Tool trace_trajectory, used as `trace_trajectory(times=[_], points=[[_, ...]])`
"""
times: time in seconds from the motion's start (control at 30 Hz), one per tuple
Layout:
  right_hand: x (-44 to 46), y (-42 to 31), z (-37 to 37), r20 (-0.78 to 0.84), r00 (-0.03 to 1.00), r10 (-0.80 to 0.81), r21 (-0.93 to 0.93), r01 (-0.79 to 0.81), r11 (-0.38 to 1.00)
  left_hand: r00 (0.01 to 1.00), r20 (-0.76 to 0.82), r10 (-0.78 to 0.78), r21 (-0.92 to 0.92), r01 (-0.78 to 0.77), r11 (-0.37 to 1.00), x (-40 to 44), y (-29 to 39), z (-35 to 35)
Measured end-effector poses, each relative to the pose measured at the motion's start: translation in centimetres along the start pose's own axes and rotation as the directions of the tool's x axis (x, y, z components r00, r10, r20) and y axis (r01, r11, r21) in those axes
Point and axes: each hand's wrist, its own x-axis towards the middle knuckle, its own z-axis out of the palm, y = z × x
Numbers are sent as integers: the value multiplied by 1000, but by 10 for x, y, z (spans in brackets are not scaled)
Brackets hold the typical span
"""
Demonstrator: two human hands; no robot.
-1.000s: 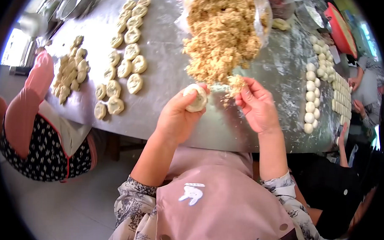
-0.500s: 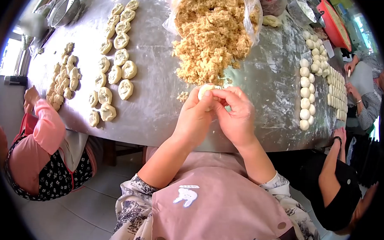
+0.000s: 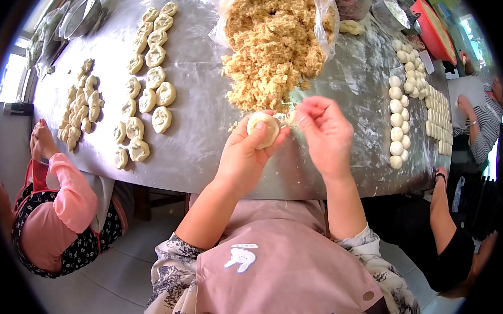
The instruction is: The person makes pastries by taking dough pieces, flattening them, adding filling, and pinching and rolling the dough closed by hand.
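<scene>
My left hand (image 3: 252,143) is closed around a round, pale piece of dough (image 3: 263,131), its thumb lying across the smooth top. To the right of it, apart from the dough, my right hand (image 3: 325,132) has its fingers curled and thumb drawn in. A pale green thing (image 3: 298,96) shows at its fingertips, and whether they grip it is unclear. Just beyond both hands lies a large heap of crumbly, yellow-brown filling (image 3: 274,52), spilling out of a clear plastic bag (image 3: 324,26).
Rows of filled dough pieces (image 3: 154,76) and a cluster of smaller ones (image 3: 81,107) lie left. White dough balls (image 3: 397,120) and dough strips (image 3: 440,119) lie right, near a red basin (image 3: 433,33). Co-workers stand at both sides, one in a pink sleeve (image 3: 73,192).
My hands were together at the dough; now the right has moved off to the right. The left has turned the dough so its smooth round face shows.
</scene>
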Motion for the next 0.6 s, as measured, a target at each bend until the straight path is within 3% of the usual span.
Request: trace_trajectory(times=[0.03, 0.13, 0.23, 0.4, 0.47, 0.57, 0.6], points=[[5, 6, -3, -85, 993, -81, -167, 66, 984, 1000, 14, -15, -16, 15, 1000, 0, 2, -2], [8, -8, -4, 246, 910, -335, -493, 415, 765, 998, 35, -51, -32, 52, 998, -1, 6, -4], [4, -7, 1, 396, 842, -365, -497, 531, 686, 999, 4, -45, 11, 45, 999, -4, 5, 1], [4, -2, -11, 363, 862, -354, -513, 502, 696, 998, -35, -52, 57, 54, 997, -3, 0, -3], [5, 0, -18, 352, 879, -322, -551, 473, 687, 996, 27, -80, -74, 82, 994, -2, 5, -6], [-5, 0, -10, 461, 799, -386, -486, 591, 643, 985, 105, -138, -158, 154, 975, -4, 10, 0], [-9, -5, -8, 548, 767, -334, -497, 620, 608, 978, 125, -168, -168, 188, 968, -5, 9, 3]])
